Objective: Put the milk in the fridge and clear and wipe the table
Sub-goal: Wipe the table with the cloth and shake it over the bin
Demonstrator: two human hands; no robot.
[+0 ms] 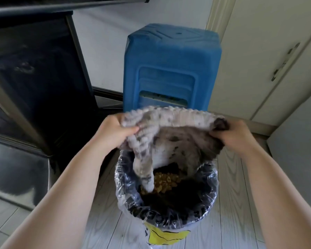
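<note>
Blue stool (pixel 172 69) behind lined bin (pixel 213 187), cloth (pixel 169 141) hanging into its mouth

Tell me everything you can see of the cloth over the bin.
The cloth is a nubby, pale grey rag with dark stains, looking like microfibre. The left hand and right hand each grip an upper corner, spreading it above the lined bin. One lower corner droops inside, reaching the yellowish crumbs.
</note>
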